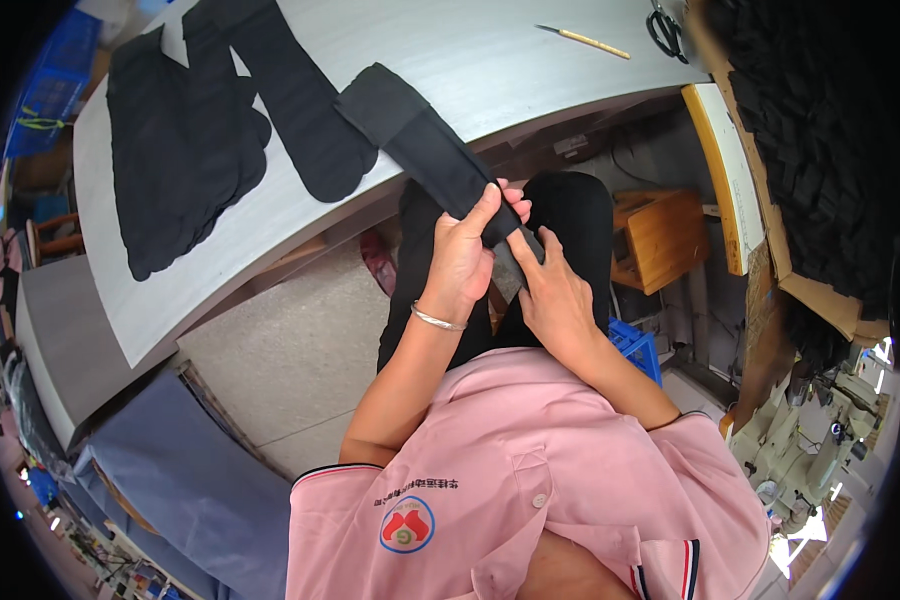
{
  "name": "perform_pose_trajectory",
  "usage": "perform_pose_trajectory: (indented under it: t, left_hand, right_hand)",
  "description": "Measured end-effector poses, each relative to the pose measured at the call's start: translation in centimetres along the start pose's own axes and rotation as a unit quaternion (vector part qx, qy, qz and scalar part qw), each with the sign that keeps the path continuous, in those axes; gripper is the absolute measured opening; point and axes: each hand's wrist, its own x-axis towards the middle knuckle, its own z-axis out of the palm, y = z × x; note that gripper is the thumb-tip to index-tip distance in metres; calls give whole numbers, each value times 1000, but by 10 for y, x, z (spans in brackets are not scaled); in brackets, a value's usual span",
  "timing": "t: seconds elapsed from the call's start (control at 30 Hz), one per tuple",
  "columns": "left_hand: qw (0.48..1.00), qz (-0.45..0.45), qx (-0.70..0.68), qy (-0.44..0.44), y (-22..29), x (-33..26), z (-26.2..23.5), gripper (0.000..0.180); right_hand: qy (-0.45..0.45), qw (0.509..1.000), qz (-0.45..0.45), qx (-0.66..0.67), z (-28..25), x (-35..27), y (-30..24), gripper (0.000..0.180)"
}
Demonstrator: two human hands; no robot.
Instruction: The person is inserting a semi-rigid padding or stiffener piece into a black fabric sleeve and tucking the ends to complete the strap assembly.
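While left hand (463, 250) grips black sock (440, 160), cuff (385, 105) at eleven o'clock, half-curled right hand (560, 300), grip unclear, apparently adjusts near end (500, 230); next move likely needs steadiness.

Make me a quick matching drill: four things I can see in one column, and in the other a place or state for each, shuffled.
1. Sock-shaped black piece
2. Scissors
3. Thin pointed tool
4. Carton

A. Heaped with black fabric
B. On the white tabletop, yellowish handle
C. Gripped in the left hand
D. Black, on the tabletop close to the carton

Pairs: 1-C, 2-D, 3-B, 4-A
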Motion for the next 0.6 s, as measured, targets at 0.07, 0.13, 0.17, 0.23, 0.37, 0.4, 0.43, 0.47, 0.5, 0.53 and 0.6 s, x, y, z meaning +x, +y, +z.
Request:
perform_pose_trajectory:
  t: [0.07,0.13,0.17,0.23,0.37,0.4,0.43,0.47,0.5,0.53,0.6]
  left_hand:
    - [1000,8,12,0,-2,0,-1,24]
    - [998,25,46,-17,-4,2,-1,24]
    - [998,17,66,-17,-7,1,3,26]
    - [997,24,63,-21,1,2,4,28]
    - [998,-10,52,-21,1,-2,-1,32]
    - [998,-11,52,-22,3,-3,-1,32]
    - [998,-11,53,-12,5,-5,1,32]
    - [999,-12,53,-1,7,-5,3,32]
    - [998,-19,65,5,7,-6,4,30]
    - [998,-18,64,6,5,-5,3,30]
    - [996,34,81,-22,-3,-1,1,29]
  right_hand:
    - [-17,1000,11,-11,4,14,-4,72]
    - [-33,999,19,-22,13,37,-6,63]
    - [1,1000,9,-8,23,50,-5,51]
    - [52,998,2,22,25,61,-17,24]
    - [21,999,-18,23,17,46,-8,40]
    - [60,997,-41,-2,16,34,-5,48]
    - [97,993,-66,-28,15,23,-3,56]
    - [96,993,-67,-29,15,16,-2,56]
    - [69,994,-51,-60,14,9,-3,64]
    - [41,994,-36,-91,13,6,-3,72]
    - [72,989,-39,-125,18,24,-4,62]
